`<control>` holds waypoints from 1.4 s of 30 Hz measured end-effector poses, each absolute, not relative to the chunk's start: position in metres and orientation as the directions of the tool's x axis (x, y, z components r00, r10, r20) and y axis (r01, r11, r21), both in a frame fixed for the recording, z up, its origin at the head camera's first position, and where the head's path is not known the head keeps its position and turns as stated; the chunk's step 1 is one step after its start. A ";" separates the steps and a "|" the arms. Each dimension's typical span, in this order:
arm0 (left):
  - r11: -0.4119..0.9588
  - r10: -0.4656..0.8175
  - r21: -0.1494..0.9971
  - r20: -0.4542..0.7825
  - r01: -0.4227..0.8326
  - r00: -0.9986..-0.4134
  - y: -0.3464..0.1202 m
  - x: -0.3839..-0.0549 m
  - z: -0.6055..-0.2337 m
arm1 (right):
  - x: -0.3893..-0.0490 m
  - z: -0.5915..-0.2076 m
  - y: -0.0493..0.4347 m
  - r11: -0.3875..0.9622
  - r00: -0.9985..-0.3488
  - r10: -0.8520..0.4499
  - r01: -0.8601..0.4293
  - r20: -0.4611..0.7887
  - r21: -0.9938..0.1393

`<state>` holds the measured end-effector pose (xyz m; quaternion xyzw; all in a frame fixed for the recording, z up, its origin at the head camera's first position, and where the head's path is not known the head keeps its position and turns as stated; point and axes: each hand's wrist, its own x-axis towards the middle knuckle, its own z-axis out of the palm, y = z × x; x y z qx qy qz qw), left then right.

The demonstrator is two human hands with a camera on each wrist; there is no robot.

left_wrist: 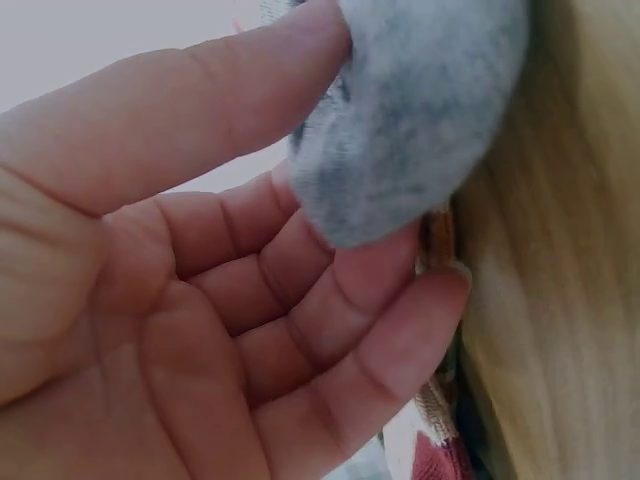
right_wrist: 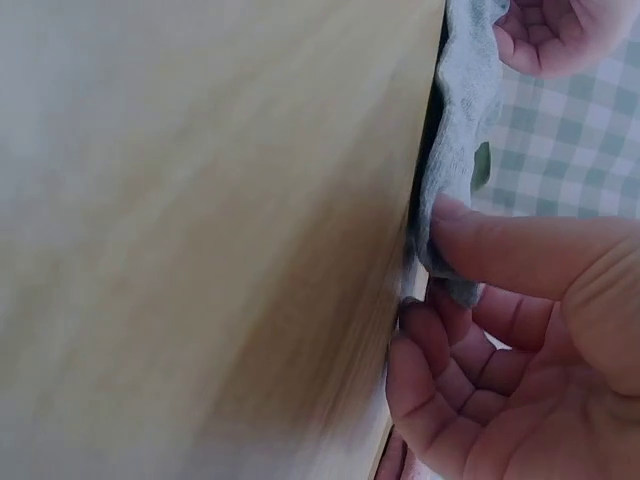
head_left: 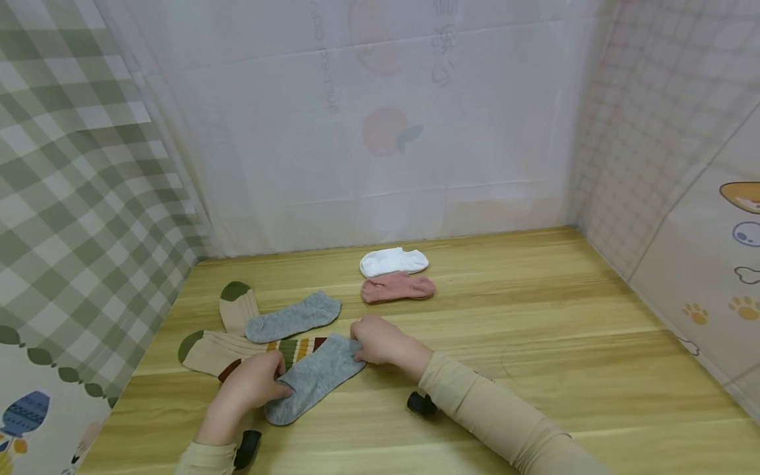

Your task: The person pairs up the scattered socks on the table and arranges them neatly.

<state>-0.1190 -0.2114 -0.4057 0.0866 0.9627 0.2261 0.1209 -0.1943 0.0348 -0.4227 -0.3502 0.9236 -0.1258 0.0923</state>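
Fabric of the near grey sock [head_left: 317, 379] lies slantwise, left of the middle on the near side, its rounded end to the near left and its other end to the far right. The left grip [head_left: 255, 381] pinches its left edge by the rounded end; the right grip [head_left: 382, 340] pinches the opposite end between thumb and fingers. Partly under this sock, a near beige sock [head_left: 216, 351] with a green tip and coloured stripes runs out to the left. Just beyond, a far grey sock [head_left: 293, 318] overlaps a far beige sock [head_left: 237, 313], also green-tipped. Farther off and to the right, a pink sock [head_left: 396, 288] touches a white sock [head_left: 392, 262] on its far side. Beneath is a wood-grained surface [head_left: 534, 316]. Green-and-white checked cloth [head_left: 65, 145] hangs at left, a pale sheet [head_left: 267, 132] with fruit prints at the far side.
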 end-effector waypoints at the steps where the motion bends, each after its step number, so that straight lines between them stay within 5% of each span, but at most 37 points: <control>1: 0.881 0.222 0.460 -0.193 0.112 -0.956 -0.212 -0.119 -0.406 | -0.194 -0.423 0.035 0.719 -0.736 -0.672 -0.621 -0.083 -0.312; 12: 0.875 0.248 0.457 -0.143 0.159 -0.958 -0.214 -0.121 -0.409 | -0.196 -0.423 0.037 0.677 -0.732 -0.675 -0.568 -0.088 -0.469; 27: 0.819 0.249 0.528 0.029 0.227 -0.968 -0.216 -0.125 -0.400 | -0.193 -0.416 0.064 0.556 -0.759 -0.642 -0.556 0.105 -0.618; 42: 0.790 0.166 0.563 0.185 0.243 -0.969 -0.200 -0.133 -0.394 | -0.193 -0.409 0.086 0.520 -0.788 -0.572 -0.563 0.227 -0.643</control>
